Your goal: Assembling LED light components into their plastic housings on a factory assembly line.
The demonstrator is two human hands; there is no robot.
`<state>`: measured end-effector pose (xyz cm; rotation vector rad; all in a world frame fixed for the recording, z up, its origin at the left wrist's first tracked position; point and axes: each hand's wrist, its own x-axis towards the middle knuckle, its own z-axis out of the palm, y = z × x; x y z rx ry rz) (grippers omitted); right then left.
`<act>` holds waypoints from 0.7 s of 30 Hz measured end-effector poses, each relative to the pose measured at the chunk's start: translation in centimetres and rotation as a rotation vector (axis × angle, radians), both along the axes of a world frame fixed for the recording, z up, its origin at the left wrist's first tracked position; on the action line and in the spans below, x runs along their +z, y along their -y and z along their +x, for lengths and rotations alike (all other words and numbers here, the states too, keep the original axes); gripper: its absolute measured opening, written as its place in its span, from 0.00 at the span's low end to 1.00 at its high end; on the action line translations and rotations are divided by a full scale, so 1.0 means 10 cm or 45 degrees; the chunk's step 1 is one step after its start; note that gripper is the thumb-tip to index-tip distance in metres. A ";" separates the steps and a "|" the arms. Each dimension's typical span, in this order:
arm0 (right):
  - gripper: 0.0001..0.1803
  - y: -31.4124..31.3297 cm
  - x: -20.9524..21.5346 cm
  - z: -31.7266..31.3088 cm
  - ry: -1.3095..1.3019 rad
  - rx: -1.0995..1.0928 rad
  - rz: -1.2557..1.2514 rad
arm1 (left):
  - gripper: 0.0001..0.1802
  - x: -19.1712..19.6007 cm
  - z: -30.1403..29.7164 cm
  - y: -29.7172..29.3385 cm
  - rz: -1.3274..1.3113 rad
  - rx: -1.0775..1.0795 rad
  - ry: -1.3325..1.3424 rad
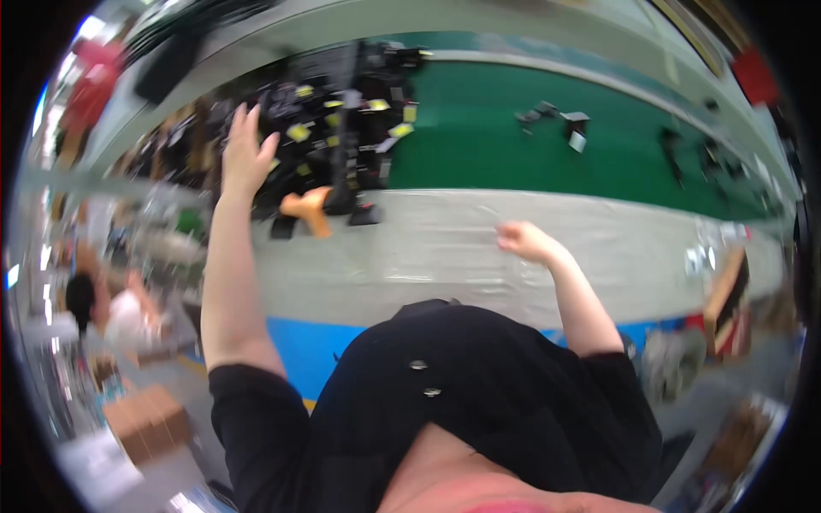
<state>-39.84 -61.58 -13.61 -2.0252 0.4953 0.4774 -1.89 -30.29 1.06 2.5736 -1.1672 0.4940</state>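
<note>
My left hand (248,158) reaches forward at the left with its fingers stretched out and nothing in them. It is over the edge of a large heap of black parts (321,120), many with yellow labels; blur hides their exact kind. Just right of my left forearm lies an orange, soft-looking piece (308,209), next to a few black pieces at the near end of the heap. My right hand (526,241) hovers over the pale grey worktop (428,248). Its fingers are curled in, and nothing shows in them.
Beyond the worktop runs a green belt-like surface (479,145) carrying a few small dark parts (575,128). Grey rails border it. At the right end stands an open cardboard box (725,291). Cardboard cartons (147,423) and another person (128,312) are at the left.
</note>
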 end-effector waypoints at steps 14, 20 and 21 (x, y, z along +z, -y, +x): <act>0.23 2.71 -0.43 0.95 -0.501 -0.218 -1.475 | 0.13 -0.41 -1.95 -0.50 -0.136 0.338 -1.089; 0.10 2.53 -0.62 0.83 0.108 -0.044 -1.658 | 0.13 -0.25 -2.15 -0.20 -0.297 0.307 -1.162; 0.09 2.46 -0.63 0.84 0.053 -0.166 -1.500 | 0.12 -0.22 -2.16 -0.10 -0.327 0.267 -1.172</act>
